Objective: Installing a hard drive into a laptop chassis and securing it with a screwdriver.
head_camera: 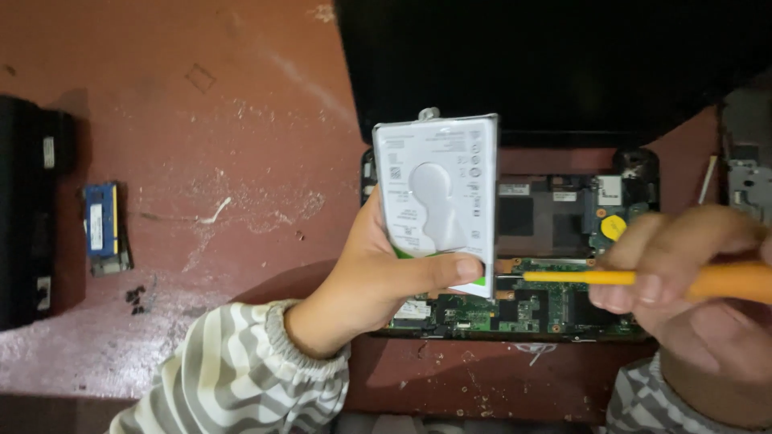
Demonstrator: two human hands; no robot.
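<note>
Left hand (378, 277): centre of the frame, rising from a grey-and-white striped sleeve (233, 378) at lower centre; fingers and thumb clamped on the lower edge of a hard drive (438, 201), thumb laid across its bottom face.

Hard drive: flat, rectangular, silver-white label side toward the camera, held upright and slightly tilted, lifted clear above the opened laptop base; its top edge overlaps the dark screen area at upper centre.

Right hand (683, 265): right edge of the frame, blurred and close to the lens; fingers closed around the orange handle of a screwdriver (643, 278); its shaft lies horizontal, tip pointing left and ending just beside the lower right corner of the hard drive; contact between tip and drive cannot be told.

Laptop base (563, 241): centre right, cover off, green circuit board exposed along the lower edge, a round yellow coin cell (613, 227) at right of centre, a dark empty bay behind the drive.

Laptop screen (555, 64): black, upper right of the frame, hinged to the base.

Memory module (103, 225): blue, left of the frame, lying flat on the reddish-brown table (241, 161); small dark screws (137, 297) just below it.

Black case (28, 209): far left edge, long and dark, beside the memory module.
</note>
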